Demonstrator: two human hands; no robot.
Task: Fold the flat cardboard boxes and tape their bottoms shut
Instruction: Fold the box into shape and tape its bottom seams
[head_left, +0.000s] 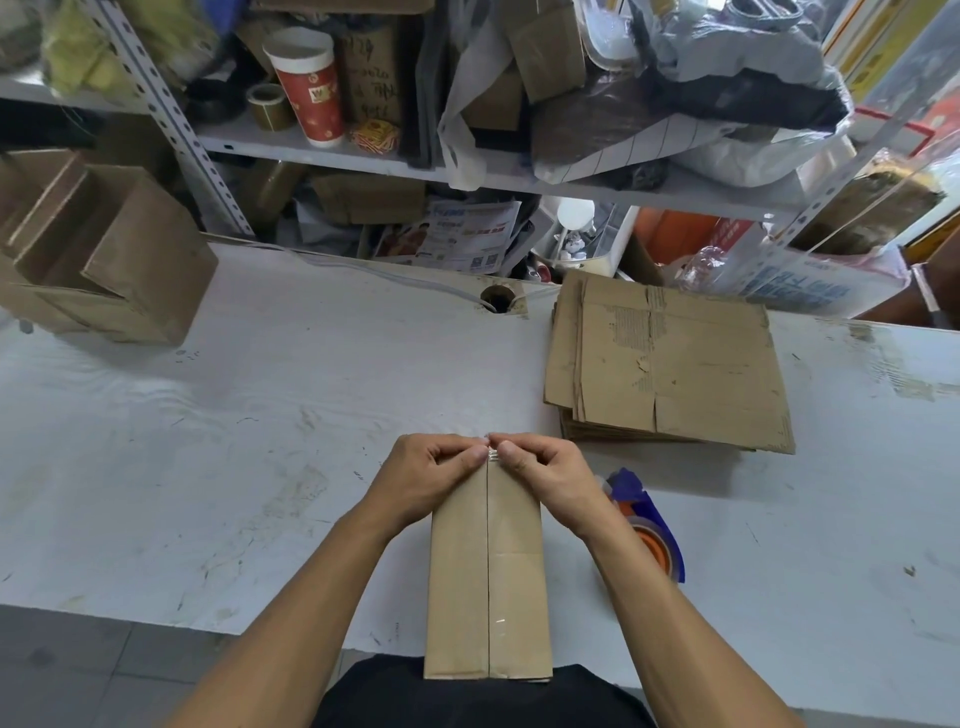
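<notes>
Currently, head view only: a folded cardboard box is lying bottom-up on the white counter, its near end reaching past the counter edge toward the person's body. The two bottom flaps are meeting along a centre seam, and clear tape is running down that seam, glinting near both ends. The left hand and right hand are working side by side at the far end of the box, fingers curled over the edge, thumbs pressing on top next to the seam; each grip is clamping on the box end, apparently rubbing the tape tail down over the edge. A blue tape dispenser with an orange core is resting on the counter just beside the right forearm. A stack of flat boxes is waiting further back on the right; finished open boxes are sitting at far left, by the cluttered shelf. Judgement: the taping step on this box is nearly done. Next move probably calls for releasing the end, setting this box aside, and reaching right for a fresh flat.
</notes>
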